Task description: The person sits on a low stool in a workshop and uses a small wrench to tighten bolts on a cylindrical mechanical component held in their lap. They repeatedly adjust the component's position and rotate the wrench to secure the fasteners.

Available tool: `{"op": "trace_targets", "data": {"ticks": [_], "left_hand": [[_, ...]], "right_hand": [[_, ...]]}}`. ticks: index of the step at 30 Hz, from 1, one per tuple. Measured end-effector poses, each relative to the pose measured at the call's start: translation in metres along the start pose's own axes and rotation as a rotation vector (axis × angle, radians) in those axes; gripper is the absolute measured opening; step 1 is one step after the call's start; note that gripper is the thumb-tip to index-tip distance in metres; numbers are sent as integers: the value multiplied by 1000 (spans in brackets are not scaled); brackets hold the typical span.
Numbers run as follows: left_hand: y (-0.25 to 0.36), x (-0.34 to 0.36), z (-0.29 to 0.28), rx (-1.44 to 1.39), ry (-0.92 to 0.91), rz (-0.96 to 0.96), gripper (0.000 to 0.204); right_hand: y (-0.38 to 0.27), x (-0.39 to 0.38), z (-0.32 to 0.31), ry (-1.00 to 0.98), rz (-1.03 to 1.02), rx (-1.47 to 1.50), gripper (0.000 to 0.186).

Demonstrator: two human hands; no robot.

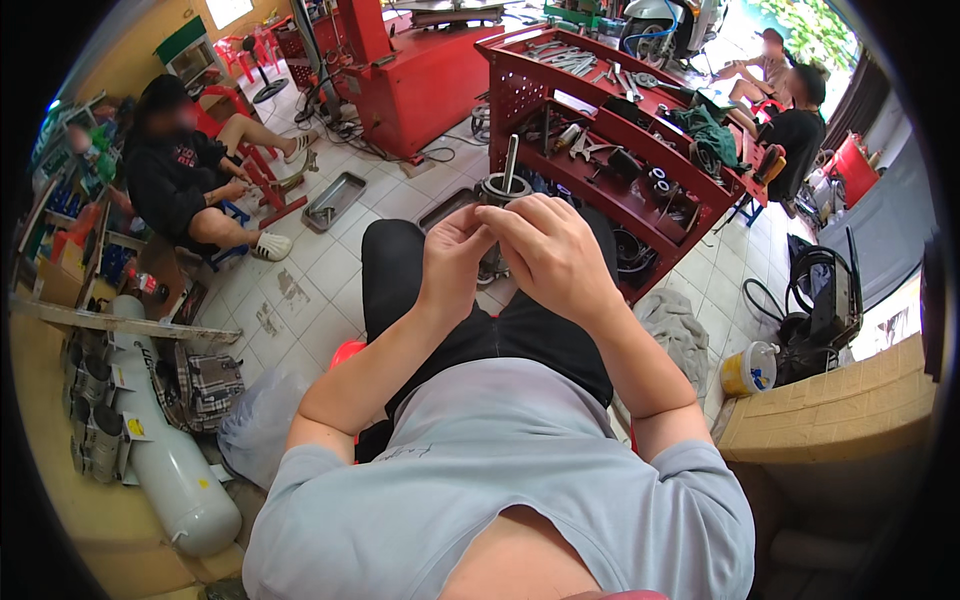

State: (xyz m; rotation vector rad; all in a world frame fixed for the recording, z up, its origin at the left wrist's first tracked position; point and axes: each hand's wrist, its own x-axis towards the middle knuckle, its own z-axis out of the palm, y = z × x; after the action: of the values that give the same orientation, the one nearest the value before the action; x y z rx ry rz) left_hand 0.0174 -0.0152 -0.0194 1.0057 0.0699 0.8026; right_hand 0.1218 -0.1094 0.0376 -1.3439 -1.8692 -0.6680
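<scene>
My left hand (452, 258) and my right hand (553, 245) meet in front of my knees. Their thumbs and fingertips are pinched together, and whatever lies between them is hidden or too small to name. Just beyond the fingers stands a grey metal mechanical part (492, 190) with a round, ring-like top. An upright metal rod (512, 158) rises out of it. My hands cover much of this part, so I cannot tell whether they touch it.
A red tool cart (600, 92) with wrenches stands ahead to the right. Metal trays (338, 200) lie on the tiled floor. One person (190, 165) sits at the left, two more at the far right. A white cylinder (180, 470) lies at left; a bucket (745, 372) stands right.
</scene>
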Motion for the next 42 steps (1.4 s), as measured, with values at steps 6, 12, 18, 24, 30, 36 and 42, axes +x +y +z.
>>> {"op": "trace_targets", "data": {"ticks": [6, 12, 18, 24, 30, 36, 42], "left_hand": [[-6, 2, -3, 35, 25, -11, 12], [-5, 3, -4, 85, 11, 21, 16], [-7, 8, -8, 151, 48, 38, 16], [-10, 11, -15, 364, 31, 119, 20], [-11, 11, -16, 220, 33, 5, 19], [-33, 6, -18, -42, 31, -102, 10], [-55, 10, -20, 94, 35, 140, 19]], "right_hand": [[-4, -2, -2, -48, 46, -81, 17], [-5, -1, 0, -58, 58, -28, 18], [4, -5, -1, -111, 76, -79, 20], [6, -2, -4, -34, 47, -131, 21], [2, -3, 3, 46, 126, -117, 17], [9, -8, 8, -85, 118, -142, 17], [8, -5, 7, 6, 99, -140, 16]]}}
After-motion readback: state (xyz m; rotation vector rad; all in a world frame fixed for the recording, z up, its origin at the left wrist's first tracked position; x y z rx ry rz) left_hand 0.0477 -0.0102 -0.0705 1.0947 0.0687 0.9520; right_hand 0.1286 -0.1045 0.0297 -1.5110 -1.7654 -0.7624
